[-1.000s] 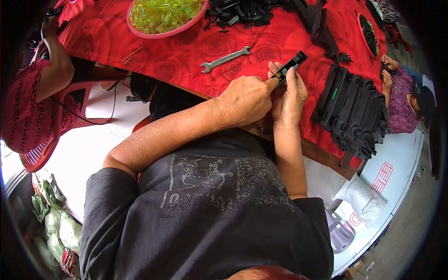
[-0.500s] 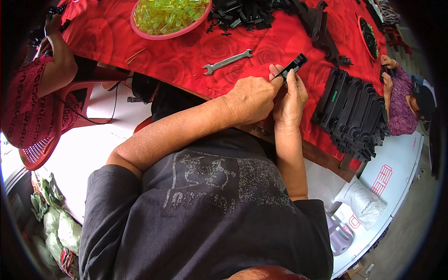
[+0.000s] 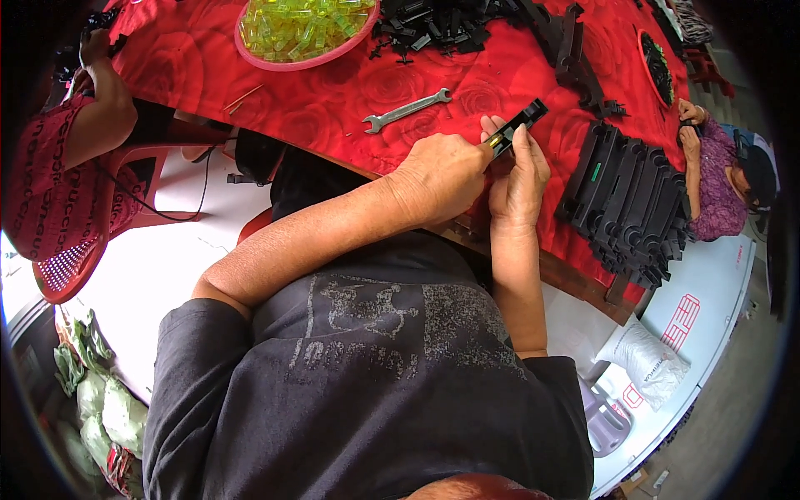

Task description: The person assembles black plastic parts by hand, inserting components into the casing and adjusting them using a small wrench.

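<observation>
A narrow black plastic part (image 3: 527, 115) slants up and to the right over the table's near edge. My right hand (image 3: 518, 179) holds it from the right, thumb along one side and fingers behind. My left hand (image 3: 450, 175) is closed at its lower end; its fingertips are hidden behind the back of the hand. Between the two hands a small yellow piece (image 3: 494, 141) shows in the part. An open-ended wrench (image 3: 407, 111) lies on the red cloth just beyond my left hand.
A pink-rimmed basin (image 3: 308, 65) of yellow-green clear pieces and a pile of small black parts (image 3: 429, 27) lie at the back. Long black plastic strips (image 3: 625, 196) are stacked at the right. Other people sit at the left and right of the red-covered table (image 3: 333, 100).
My left hand has drawn back slightly down and left along the black part, baring the small yellow piece. My right hand stays in place.
</observation>
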The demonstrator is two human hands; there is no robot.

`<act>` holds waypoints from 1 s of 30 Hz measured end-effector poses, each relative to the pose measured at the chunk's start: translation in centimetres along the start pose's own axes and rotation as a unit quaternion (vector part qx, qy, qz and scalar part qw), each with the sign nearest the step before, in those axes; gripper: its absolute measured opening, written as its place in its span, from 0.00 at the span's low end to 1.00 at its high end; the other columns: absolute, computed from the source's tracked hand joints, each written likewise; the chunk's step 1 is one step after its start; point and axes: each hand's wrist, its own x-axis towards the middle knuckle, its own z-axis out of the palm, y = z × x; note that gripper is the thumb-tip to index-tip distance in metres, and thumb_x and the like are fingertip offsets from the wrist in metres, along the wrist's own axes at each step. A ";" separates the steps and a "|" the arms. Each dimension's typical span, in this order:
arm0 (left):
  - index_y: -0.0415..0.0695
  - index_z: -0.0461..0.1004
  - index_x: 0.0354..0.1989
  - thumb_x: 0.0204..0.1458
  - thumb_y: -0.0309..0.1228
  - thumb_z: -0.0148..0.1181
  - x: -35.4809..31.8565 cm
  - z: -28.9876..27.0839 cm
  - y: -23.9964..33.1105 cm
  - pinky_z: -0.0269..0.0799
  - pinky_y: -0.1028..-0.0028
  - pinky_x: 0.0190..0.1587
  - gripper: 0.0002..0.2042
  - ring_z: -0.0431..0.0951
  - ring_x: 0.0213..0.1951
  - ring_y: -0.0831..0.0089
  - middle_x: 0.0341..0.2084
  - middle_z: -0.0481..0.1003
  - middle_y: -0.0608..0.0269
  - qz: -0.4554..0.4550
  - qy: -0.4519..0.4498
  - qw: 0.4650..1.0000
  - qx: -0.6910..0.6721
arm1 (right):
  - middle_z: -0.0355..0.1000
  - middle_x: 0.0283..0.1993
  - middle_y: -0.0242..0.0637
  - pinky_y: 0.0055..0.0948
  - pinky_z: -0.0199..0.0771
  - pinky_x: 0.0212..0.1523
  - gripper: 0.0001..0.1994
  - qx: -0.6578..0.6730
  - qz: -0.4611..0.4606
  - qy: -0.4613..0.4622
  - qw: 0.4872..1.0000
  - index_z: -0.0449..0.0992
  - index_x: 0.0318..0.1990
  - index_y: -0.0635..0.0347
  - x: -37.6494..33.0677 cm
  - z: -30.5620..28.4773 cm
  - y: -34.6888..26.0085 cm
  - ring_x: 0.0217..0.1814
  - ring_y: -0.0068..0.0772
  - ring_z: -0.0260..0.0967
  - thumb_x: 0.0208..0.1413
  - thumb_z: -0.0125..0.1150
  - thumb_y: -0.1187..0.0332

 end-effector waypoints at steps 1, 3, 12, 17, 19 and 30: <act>0.39 0.75 0.36 0.51 0.33 0.60 -0.1 0.0 0.1 0.76 0.50 0.34 0.10 0.80 0.31 0.44 0.23 0.78 0.45 -0.002 0.012 1.000 -0.006 | 0.77 0.48 0.47 0.36 0.80 0.50 0.15 -0.001 0.004 0.001 1.000 0.71 0.52 0.71 0.0 0.0 0.0 0.49 0.43 0.79 0.67 0.58 0.66; 0.39 0.75 0.37 0.51 0.32 0.60 0.0 -0.1 0.1 0.76 0.50 0.34 0.10 0.80 0.31 0.44 0.23 0.78 0.45 -0.004 0.006 1.000 -0.003 | 0.77 0.48 0.47 0.36 0.80 0.50 0.15 -0.001 0.003 0.002 1.000 0.71 0.52 0.71 0.0 0.0 0.0 0.49 0.43 0.79 0.67 0.58 0.66; 0.40 0.75 0.39 0.52 0.33 0.59 0.4 -0.1 0.2 0.76 0.50 0.35 0.11 0.80 0.31 0.45 0.24 0.78 0.45 -0.020 -0.023 0.999 0.020 | 0.77 0.49 0.47 0.36 0.79 0.51 0.16 -0.011 0.004 0.001 1.000 0.71 0.53 0.71 0.1 -0.1 0.0 0.50 0.42 0.78 0.67 0.57 0.65; 0.41 0.77 0.44 0.51 0.34 0.61 0.0 -0.1 -0.5 0.77 0.50 0.36 0.15 0.81 0.31 0.45 0.25 0.79 0.45 -0.008 0.006 1.000 0.000 | 0.77 0.50 0.47 0.37 0.78 0.54 0.18 0.019 0.022 -0.014 0.999 0.71 0.53 0.70 -0.1 -0.5 -0.2 0.52 0.43 0.78 0.69 0.55 0.60; 0.42 0.78 0.48 0.49 0.34 0.63 -0.1 -0.4 -0.8 0.77 0.51 0.37 0.18 0.81 0.31 0.45 0.25 0.79 0.45 -0.004 0.027 0.999 -0.040 | 0.77 0.50 0.47 0.39 0.76 0.57 0.20 0.076 0.041 -0.030 0.996 0.72 0.53 0.69 -0.2 -0.6 -0.5 0.55 0.44 0.76 0.69 0.54 0.58; 0.41 0.80 0.40 0.52 0.34 0.65 0.9 -1.4 -1.5 0.78 0.58 0.36 0.11 0.81 0.32 0.51 0.30 0.78 0.51 0.082 0.161 0.983 -0.010 | 0.78 0.46 0.45 0.37 0.76 0.54 0.13 -0.008 0.039 -0.083 0.996 0.73 0.49 0.65 0.1 -1.3 -0.1 0.51 0.41 0.78 0.67 0.58 0.63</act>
